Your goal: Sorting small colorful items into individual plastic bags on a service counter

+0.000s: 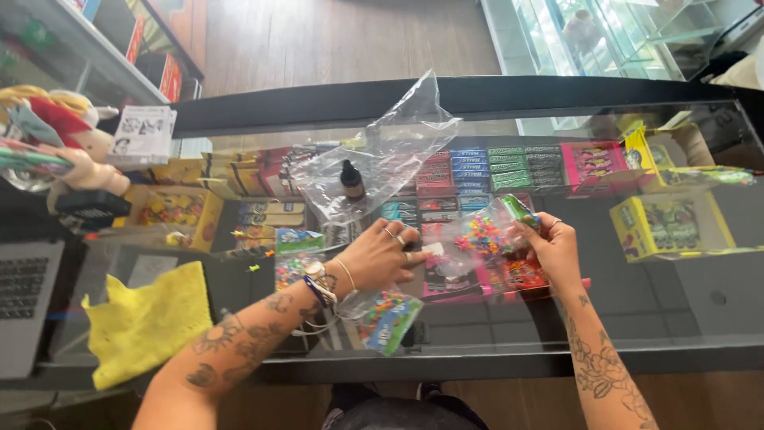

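My left hand [380, 253] and my right hand [553, 248] hold opposite ends of a small clear packet of colourful candies [480, 237] just above the glass counter top [676, 318]. The right hand pinches the packet's green-topped end; the left hand's ringed fingers grip the other side. Another candy packet with a blue label [387, 318] lies under my left wrist. A third one [296, 267] lies left of that hand. A large clear plastic bag [382, 155] holding a small dark dropper bottle [351, 180] lies beyond my hands.
A yellow cloth [147, 322] lies at the left, beside a laptop [24, 306]. Plush toys [56, 139] and a white printed box [143, 135] sit far left. Rows of packaged sweets [509, 167] and yellow boxes [668, 227] show beneath the glass.
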